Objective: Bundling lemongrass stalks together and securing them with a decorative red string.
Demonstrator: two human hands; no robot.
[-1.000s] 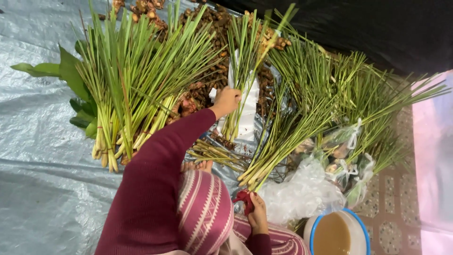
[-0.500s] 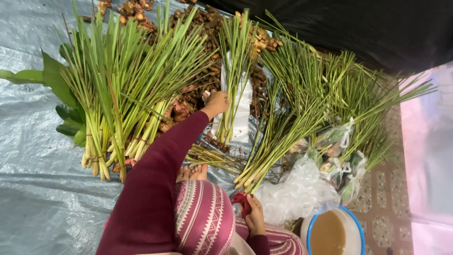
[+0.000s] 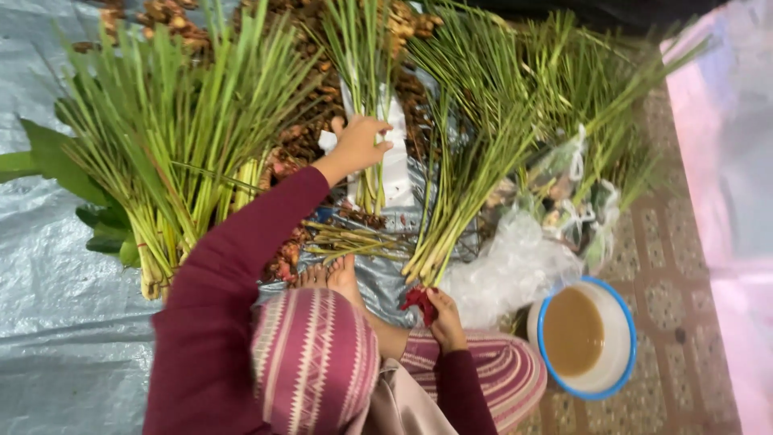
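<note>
Left hand (image 3: 361, 143) gripping the middle lemongrass bundle (image 3: 364, 89)

The bundle is lying lengthwise, cut ends toward the person, leaves pointing away. Right hand (image 3: 444, 316) is closing on a red scrap (image 3: 419, 300). Larger lemongrass bundles (image 3: 173, 153) are crowding both sides; a blue-rimmed bowl (image 3: 586, 337) is sitting near the right hand.

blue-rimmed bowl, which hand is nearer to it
Right. The right hand holds a red thing just left of the bowl; the left hand grips stalks far up-left.
</note>
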